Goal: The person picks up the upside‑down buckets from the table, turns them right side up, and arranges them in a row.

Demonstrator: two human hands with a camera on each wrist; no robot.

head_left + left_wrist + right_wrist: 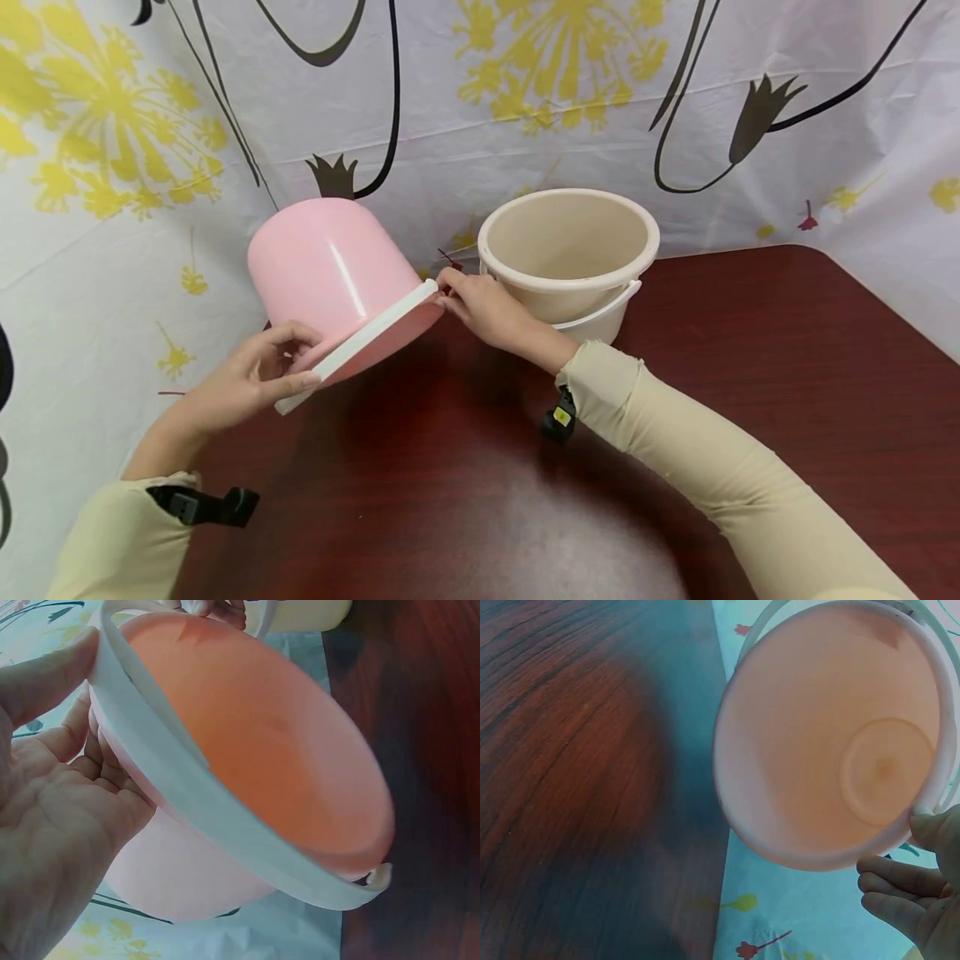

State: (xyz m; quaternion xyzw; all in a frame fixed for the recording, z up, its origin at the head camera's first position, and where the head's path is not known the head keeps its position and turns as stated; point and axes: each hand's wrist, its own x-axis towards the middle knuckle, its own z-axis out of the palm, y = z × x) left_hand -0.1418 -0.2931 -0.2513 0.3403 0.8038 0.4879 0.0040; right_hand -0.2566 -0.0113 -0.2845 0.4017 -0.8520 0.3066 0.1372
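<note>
A pink bucket (322, 258) is tipped over above the left part of the table, its base up and its mouth facing down toward me. My left hand (236, 379) grips the near left of its rim, thumb on the white handle (375, 329) that lies along the rim. At the rim's right side, my right hand (487, 308) pinches the edge between thumb and fingers. In the left wrist view the bucket's inside (285, 750) shows bare, with the handle (187, 795) across the near side. The right wrist view shows the round bottom (885, 772) from within.
Just right of my right hand, a cream bucket (600, 287) stands upright with a white handle (600, 315) hanging at its front. Both are on the dark red wooden table (787, 400). A white patterned cloth (450, 100) hangs behind and at the sides.
</note>
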